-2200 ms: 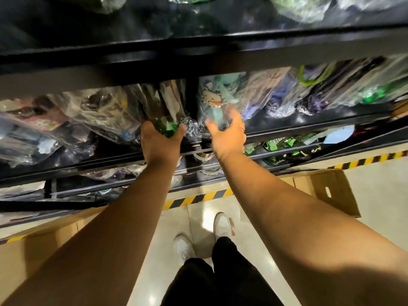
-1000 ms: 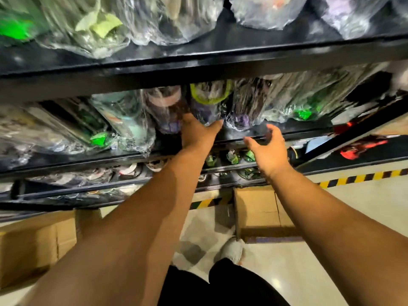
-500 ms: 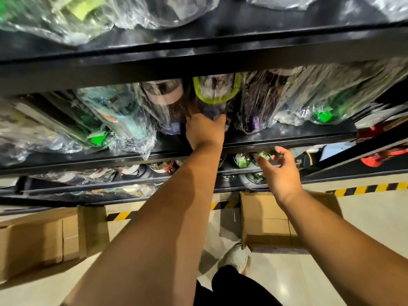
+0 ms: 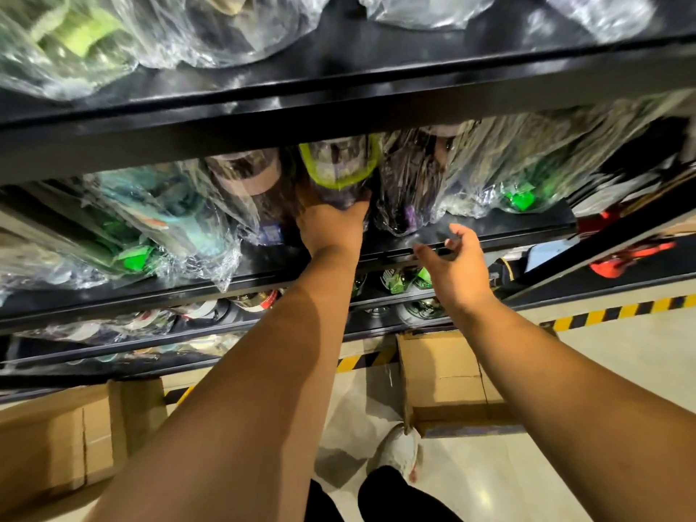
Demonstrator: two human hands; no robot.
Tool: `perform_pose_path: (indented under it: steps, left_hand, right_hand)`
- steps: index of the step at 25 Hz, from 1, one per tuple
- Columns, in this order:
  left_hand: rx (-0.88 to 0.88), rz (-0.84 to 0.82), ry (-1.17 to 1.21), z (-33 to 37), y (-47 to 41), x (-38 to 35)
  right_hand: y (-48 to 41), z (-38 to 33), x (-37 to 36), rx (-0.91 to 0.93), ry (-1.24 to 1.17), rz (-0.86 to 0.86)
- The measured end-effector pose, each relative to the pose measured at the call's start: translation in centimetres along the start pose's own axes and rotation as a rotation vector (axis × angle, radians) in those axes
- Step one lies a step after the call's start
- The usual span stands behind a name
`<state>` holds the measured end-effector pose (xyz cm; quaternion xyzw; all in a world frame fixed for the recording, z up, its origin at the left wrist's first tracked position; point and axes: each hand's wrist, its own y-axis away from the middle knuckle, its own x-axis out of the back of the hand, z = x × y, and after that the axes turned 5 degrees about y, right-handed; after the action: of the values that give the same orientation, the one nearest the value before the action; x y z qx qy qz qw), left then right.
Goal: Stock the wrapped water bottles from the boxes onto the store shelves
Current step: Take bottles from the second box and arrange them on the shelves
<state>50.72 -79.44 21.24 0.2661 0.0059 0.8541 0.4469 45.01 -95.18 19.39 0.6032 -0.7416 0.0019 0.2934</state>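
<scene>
A black shelf (image 4: 489, 231) holds a row of water bottles wrapped in clear plastic. My left hand (image 4: 331, 227) reaches into the row and grips the base of a dark bottle with a yellow-green lid ring (image 4: 339, 171). A purple-tinted wrapped bottle (image 4: 410, 190) stands just right of it, and a teal one (image 4: 177, 216) lies further left. My right hand (image 4: 452, 269) hovers in front of the shelf edge with fingers loosely spread, holding nothing.
An upper shelf (image 4: 339, 96) overhangs the row, with more wrapped bottles on it. Lower shelves hold further bottles. Cardboard boxes stand on the floor at left (image 4: 67, 446) and at centre-right (image 4: 448, 378). Yellow-black hazard tape (image 4: 617, 310) runs along the floor.
My left hand moved right along the shelf and took hold of the yellow-green-lidded bottle's base. My right hand left the bottles, dropped a little, then rose back toward the shelf edge.
</scene>
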Motion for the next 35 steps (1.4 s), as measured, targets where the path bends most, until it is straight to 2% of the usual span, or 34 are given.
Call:
perform_pose_path:
  steps: [3, 9, 11, 17, 21, 26, 29, 32, 35]
  left_hand:
    - [0.054, 0.027, 0.020, 0.2, -0.4, -0.6]
    - [-0.022, 0.126, 0.056, -0.8, 0.5, -0.2]
    - [-0.065, 0.143, 0.064, -1.3, 1.1, 0.2]
    - [-0.199, 0.107, 0.106, -2.9, 1.4, 0.8]
    - [-0.220, 0.043, 0.100, -3.3, 1.1, 1.0]
    - [-0.225, -0.040, 0.094, -4.4, 1.9, 2.1]
    - [-0.264, -0.069, 0.048, -5.8, 4.1, 3.3]
    - [-0.260, -0.205, -0.119, -6.9, 8.2, 5.5]
    - [-0.445, -0.379, -0.352, -8.3, 10.9, 7.9]
  right_hand:
    - [-1.1, -0.1, -0.4, 0.016, -0.002, 0.061]
    - [-1.7, -2.7, -2.4, 0.104, 0.048, 0.158]
    - [-1.9, -3.7, -3.5, 0.071, 0.022, 0.169]
    - [-3.1, -4.6, -4.5, -0.042, 0.082, 0.182]
    - [-2.8, -4.1, -4.3, -0.013, 0.059, 0.255]
    - [-2.3, -4.0, -4.2, -0.018, 0.099, 0.177]
    - [0.3, -2.5, -2.2, 0.038, 0.243, 0.115]
    - [4.2, -0.8, 0.2, 0.120, 0.550, 0.083]
    - [8.1, 1.1, 2.4, 0.185, 0.748, 0.134]
